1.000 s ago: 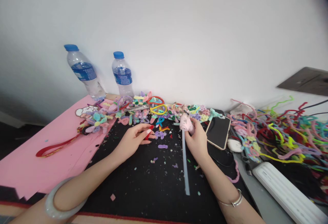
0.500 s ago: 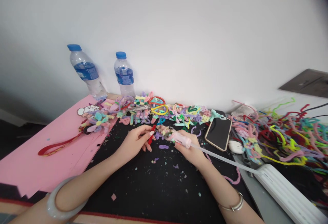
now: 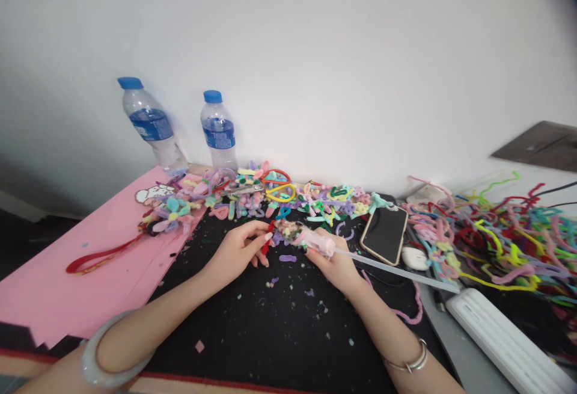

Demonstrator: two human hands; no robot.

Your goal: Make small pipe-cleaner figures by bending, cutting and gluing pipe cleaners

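My left hand [image 3: 241, 246] pinches a small red fuzzy piece [image 3: 267, 242], which looks like bent pipe cleaner, between thumb and fingers. Wrapped in my right hand [image 3: 336, 267] is a pink hot glue gun [image 3: 315, 242]. Its front is covered in mottled fuzz and dried bits, and its tip is close to the red piece; whether they touch I cannot tell. A long translucent glue stick [image 3: 401, 269] sticks out of the gun's back toward the right. Just below the gun, a short purple fuzzy piece [image 3: 288, 258] lies on the black mat [image 3: 270, 334].
Colourful pipe-cleaner pieces [image 3: 347, 204] line the wall, with scissors [image 3: 280, 192] among them. Two water bottles [image 3: 218, 132] stand behind pink sheets [image 3: 103, 237]. At right are a phone [image 3: 384, 234], a white earbud case [image 3: 415, 258], a long white block [image 3: 505, 340] and loose pipe cleaners [image 3: 505, 231].
The glue gun has shifted slightly to the left and up, and the glue stick's far end has swung up, off the white block. My left hand stays nearly still with the red piece.
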